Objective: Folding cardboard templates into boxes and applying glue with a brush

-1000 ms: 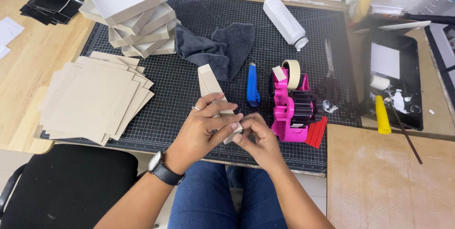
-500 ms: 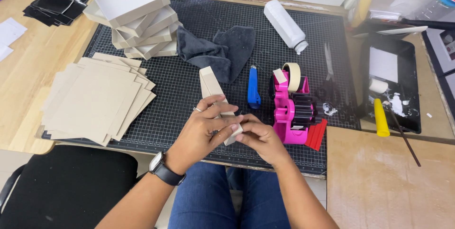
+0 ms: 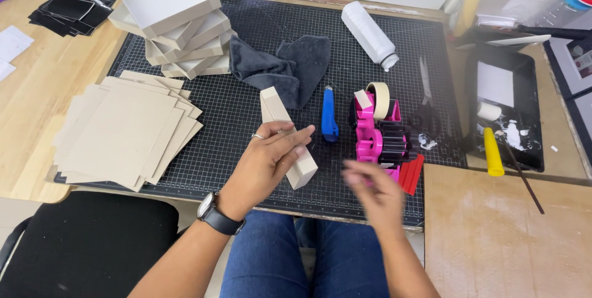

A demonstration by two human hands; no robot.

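My left hand grips a folded beige cardboard tray, held on edge above the black cutting mat. A ring and a dark wristwatch are on that arm. My right hand is blurred, away from the tray, low and just in front of the pink tape dispenser; it holds nothing that I can make out. A blue utility knife lies between the tray and the dispenser.
Flat cardboard sheets lie at the left, stacked finished trays behind them. A grey cloth, white bottle, scissors, a black tray with glue and a yellow tool, and a black chair are around.
My right hand let go of the cardboard tray and swung right toward the tape dispenser. The left hand keeps the tray and has lifted it slightly.
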